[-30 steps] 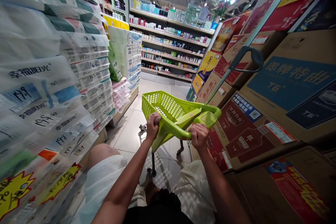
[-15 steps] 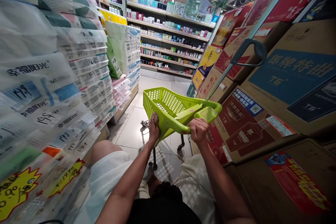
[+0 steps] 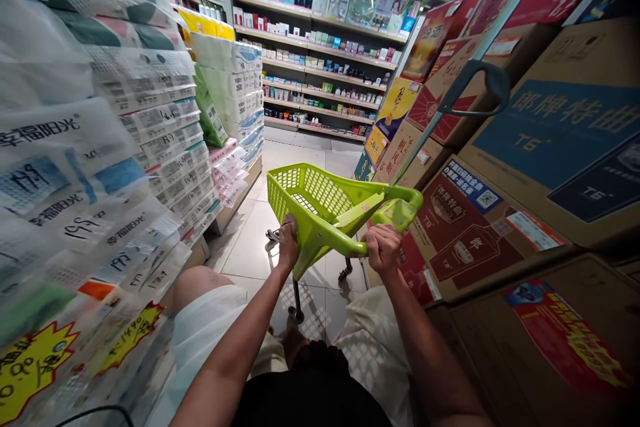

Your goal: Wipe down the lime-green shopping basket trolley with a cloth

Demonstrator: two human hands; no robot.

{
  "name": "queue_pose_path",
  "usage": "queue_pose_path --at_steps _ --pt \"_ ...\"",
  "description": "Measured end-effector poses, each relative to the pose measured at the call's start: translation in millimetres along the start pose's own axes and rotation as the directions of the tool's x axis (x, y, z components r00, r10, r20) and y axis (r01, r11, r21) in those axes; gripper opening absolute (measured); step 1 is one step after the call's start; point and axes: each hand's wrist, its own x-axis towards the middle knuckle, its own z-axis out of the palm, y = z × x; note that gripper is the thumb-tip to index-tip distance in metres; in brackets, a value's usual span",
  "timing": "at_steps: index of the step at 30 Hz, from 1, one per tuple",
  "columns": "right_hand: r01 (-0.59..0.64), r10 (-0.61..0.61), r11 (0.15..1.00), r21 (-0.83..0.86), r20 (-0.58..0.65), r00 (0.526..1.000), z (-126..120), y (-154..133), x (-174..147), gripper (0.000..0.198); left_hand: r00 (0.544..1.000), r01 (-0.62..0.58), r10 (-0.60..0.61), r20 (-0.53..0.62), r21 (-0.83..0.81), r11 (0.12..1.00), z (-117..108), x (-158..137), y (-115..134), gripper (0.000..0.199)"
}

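A lime-green plastic shopping cart (image 3: 320,230) stands angled on the tiled floor just ahead of me. Its slotted basket shows no goods inside. My right hand (image 3: 384,247) is wrapped round the near handlebar, close to its right corner. At the basket's left side, my left hand (image 3: 287,243) is closed against the cart's wall; its fingertips are mostly hidden. Below the basket, dark legs end in casters (image 3: 296,313) near my feet.
Stacked plastic-wrapped paper packs (image 3: 165,127) line the left. Cardboard cartons (image 3: 470,227) rise close on the right, with a pole and blue-grey handle (image 3: 475,90) before them. Shelves of small boxed goods (image 3: 325,70) stand across the far end, beyond floor tiles (image 3: 285,147).
The cart's front has swung slightly left. My left hand has shifted a little left with it, while my right hand keeps hold of the handlebar. The view has tilted down slightly.
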Motion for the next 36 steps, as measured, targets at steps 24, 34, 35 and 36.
queue_pose_path --at_steps 24,34,35,36 --pt "-0.020 0.019 0.999 -0.046 -0.020 1.000 1.0 2.5 -1.1 0.043 0.977 0.015 0.007 0.214 -0.101 0.995 -30.5 -51.0 42.0 0.016" --pt "-0.049 0.048 0.997 -0.067 -0.019 0.999 -1.4 0.6 -1.0 0.044 0.997 -0.078 0.078 -0.003 -0.130 0.989 -8.9 -80.7 65.6 0.011" --pt "-0.054 0.053 0.996 -0.067 -0.016 0.998 -1.7 0.7 -1.1 0.045 0.999 -0.034 0.033 -0.010 -0.125 0.992 -7.6 -85.6 57.3 0.012" --pt "-0.055 0.054 0.996 -0.063 -0.014 0.998 -1.8 1.0 -1.1 0.045 1.000 -0.009 0.006 -0.020 -0.125 0.992 -7.1 -88.2 51.5 0.015"
